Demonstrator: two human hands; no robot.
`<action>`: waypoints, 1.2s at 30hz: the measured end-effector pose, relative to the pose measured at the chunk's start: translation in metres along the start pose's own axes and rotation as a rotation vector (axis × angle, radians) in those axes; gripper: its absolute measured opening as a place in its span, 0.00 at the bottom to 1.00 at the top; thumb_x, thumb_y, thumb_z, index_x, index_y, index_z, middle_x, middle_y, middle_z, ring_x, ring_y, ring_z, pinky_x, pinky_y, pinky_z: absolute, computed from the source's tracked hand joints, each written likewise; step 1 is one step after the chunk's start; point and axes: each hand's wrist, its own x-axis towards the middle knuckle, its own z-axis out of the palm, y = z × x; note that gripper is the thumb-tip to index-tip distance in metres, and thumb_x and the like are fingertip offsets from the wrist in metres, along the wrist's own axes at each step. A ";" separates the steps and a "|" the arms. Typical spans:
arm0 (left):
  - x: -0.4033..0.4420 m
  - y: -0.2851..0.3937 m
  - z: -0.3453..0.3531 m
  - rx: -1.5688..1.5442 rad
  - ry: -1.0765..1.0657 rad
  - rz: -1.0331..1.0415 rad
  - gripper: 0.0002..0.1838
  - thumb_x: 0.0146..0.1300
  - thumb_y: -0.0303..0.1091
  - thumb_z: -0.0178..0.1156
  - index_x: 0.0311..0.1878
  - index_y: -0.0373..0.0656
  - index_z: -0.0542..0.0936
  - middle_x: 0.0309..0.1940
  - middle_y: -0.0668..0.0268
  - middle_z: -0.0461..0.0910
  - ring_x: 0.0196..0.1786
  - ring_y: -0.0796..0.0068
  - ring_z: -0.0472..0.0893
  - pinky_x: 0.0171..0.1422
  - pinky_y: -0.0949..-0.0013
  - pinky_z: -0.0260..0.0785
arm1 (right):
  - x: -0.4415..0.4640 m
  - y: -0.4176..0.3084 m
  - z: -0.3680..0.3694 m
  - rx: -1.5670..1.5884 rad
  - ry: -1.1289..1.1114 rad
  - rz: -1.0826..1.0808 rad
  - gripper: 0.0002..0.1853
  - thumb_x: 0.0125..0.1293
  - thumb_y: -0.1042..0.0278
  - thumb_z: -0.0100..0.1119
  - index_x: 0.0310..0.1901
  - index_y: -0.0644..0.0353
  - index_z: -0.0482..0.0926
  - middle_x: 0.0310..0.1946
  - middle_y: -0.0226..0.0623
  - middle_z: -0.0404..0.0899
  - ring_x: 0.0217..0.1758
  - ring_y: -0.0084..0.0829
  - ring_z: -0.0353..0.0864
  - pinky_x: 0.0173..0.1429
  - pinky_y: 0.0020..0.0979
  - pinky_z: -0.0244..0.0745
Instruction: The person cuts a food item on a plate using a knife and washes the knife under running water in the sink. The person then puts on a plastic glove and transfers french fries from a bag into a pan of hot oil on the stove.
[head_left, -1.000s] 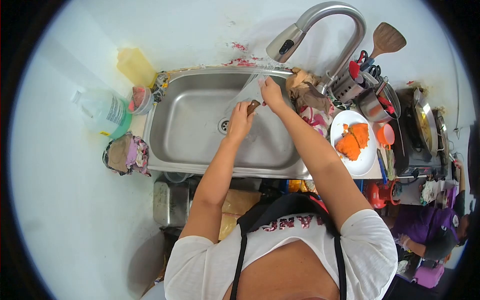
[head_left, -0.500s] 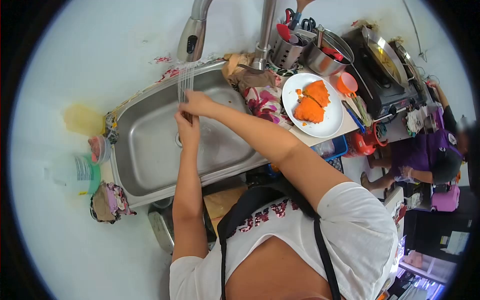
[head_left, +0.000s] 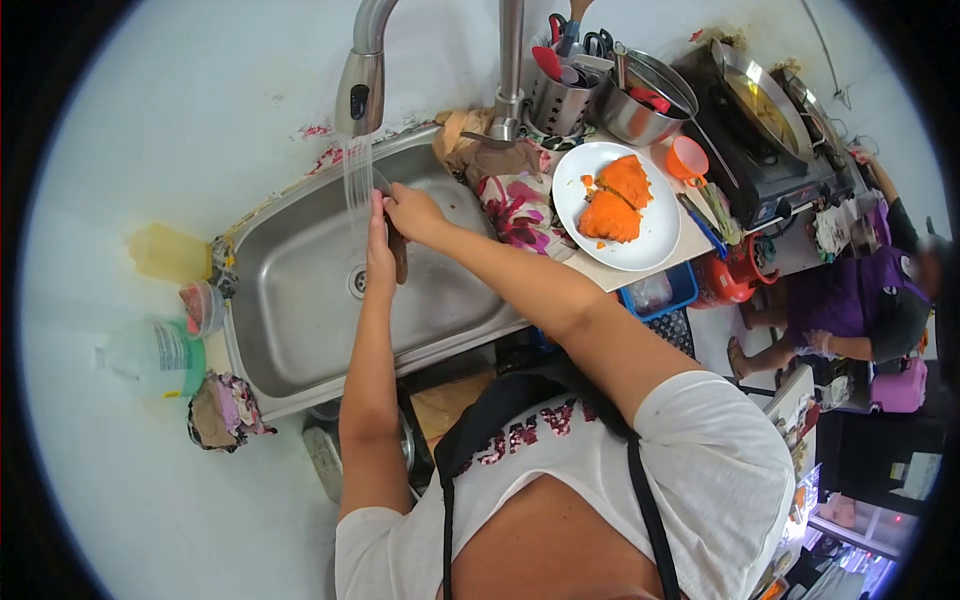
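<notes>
A knife with a brown wooden handle is between my hands over the sink, its blade mostly hidden. My left hand is closed on it near the handle. My right hand has its fingers bent against the knife's upper part, beside the left fingertips. Water streams from the faucet head just left of and above my fingers. Below my hands lies the sink drain.
Crumpled cloths lie on the sink's right edge. Farther right are a white plate with orange food, an orange cup, a pot and a stove with pans. Bottles stand left. Another person is at far right.
The view has swung, so the sink appears tilted and farther left. My hands have come closer together at the knife. The wooden handle now points down toward me.
</notes>
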 end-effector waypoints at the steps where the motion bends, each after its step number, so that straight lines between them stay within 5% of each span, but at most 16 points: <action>1: 0.003 0.002 0.003 -0.035 -0.010 -0.021 0.35 0.73 0.53 0.34 0.73 0.37 0.50 0.75 0.55 0.46 0.76 0.60 0.47 0.76 0.60 0.40 | 0.000 0.002 0.000 0.006 -0.011 -0.007 0.13 0.67 0.61 0.46 0.36 0.64 0.70 0.26 0.48 0.79 0.21 0.41 0.80 0.25 0.38 0.75; 9: 0.038 -0.023 -0.029 0.654 0.302 0.117 0.36 0.71 0.58 0.30 0.74 0.45 0.49 0.76 0.58 0.43 0.77 0.48 0.37 0.77 0.48 0.29 | -0.018 -0.032 -0.024 0.141 -0.162 0.062 0.13 0.68 0.60 0.47 0.36 0.63 0.69 0.26 0.44 0.78 0.21 0.34 0.80 0.23 0.33 0.76; 15: 0.034 -0.060 -0.059 0.683 0.441 -0.244 0.32 0.70 0.57 0.34 0.72 0.52 0.59 0.74 0.62 0.52 0.76 0.47 0.45 0.73 0.36 0.31 | -0.011 -0.022 -0.026 0.218 -0.176 0.055 0.11 0.68 0.63 0.49 0.36 0.63 0.69 0.30 0.38 0.78 0.32 0.28 0.81 0.22 0.28 0.75; 18: 0.028 -0.064 -0.076 1.049 0.314 -0.457 0.27 0.69 0.52 0.40 0.64 0.49 0.70 0.67 0.58 0.64 0.71 0.49 0.57 0.71 0.42 0.44 | -0.009 -0.016 -0.030 0.375 -0.118 0.095 0.10 0.68 0.63 0.49 0.38 0.63 0.70 0.33 0.37 0.78 0.36 0.27 0.82 0.23 0.28 0.76; 21: 0.017 -0.041 -0.065 0.919 0.524 0.053 0.19 0.65 0.42 0.49 0.55 0.44 0.75 0.58 0.56 0.72 0.63 0.52 0.68 0.65 0.50 0.57 | -0.007 -0.016 -0.039 0.444 -0.074 0.146 0.09 0.68 0.64 0.49 0.39 0.62 0.72 0.34 0.35 0.77 0.39 0.27 0.83 0.23 0.28 0.76; 24: 0.004 0.016 -0.023 0.858 0.503 0.150 0.15 0.62 0.34 0.54 0.52 0.40 0.75 0.53 0.53 0.75 0.56 0.54 0.73 0.58 0.57 0.64 | 0.000 -0.011 -0.035 0.499 -0.068 0.167 0.09 0.68 0.64 0.50 0.39 0.61 0.72 0.33 0.35 0.77 0.40 0.28 0.83 0.23 0.28 0.76; 29: -0.011 -0.005 0.004 0.816 0.244 0.299 0.15 0.61 0.30 0.53 0.50 0.35 0.74 0.44 0.57 0.77 0.48 0.62 0.76 0.54 0.63 0.67 | 0.008 -0.019 -0.017 0.377 -0.007 0.176 0.14 0.67 0.62 0.51 0.34 0.68 0.75 0.25 0.42 0.77 0.25 0.30 0.80 0.23 0.31 0.75; 32: -0.005 -0.016 -0.013 0.668 0.271 0.295 0.17 0.60 0.30 0.53 0.52 0.34 0.72 0.34 0.61 0.77 0.37 0.70 0.77 0.43 0.70 0.69 | 0.003 -0.035 -0.014 0.408 -0.099 0.124 0.15 0.66 0.59 0.54 0.37 0.67 0.77 0.26 0.41 0.76 0.26 0.30 0.78 0.27 0.32 0.75; 34: -0.015 0.021 -0.011 0.417 0.292 -0.031 0.16 0.62 0.33 0.54 0.51 0.36 0.73 0.26 0.66 0.74 0.29 0.75 0.74 0.35 0.74 0.66 | 0.009 -0.040 -0.018 0.438 -0.165 0.078 0.16 0.65 0.57 0.57 0.42 0.64 0.78 0.33 0.37 0.76 0.33 0.25 0.76 0.33 0.30 0.75; 36: -0.022 0.048 -0.012 0.174 0.283 -0.239 0.15 0.64 0.38 0.55 0.49 0.37 0.74 0.21 0.69 0.71 0.23 0.80 0.69 0.27 0.76 0.62 | 0.025 -0.030 -0.010 0.366 0.047 -0.062 0.19 0.63 0.54 0.59 0.41 0.65 0.79 0.31 0.38 0.78 0.36 0.28 0.79 0.41 0.35 0.74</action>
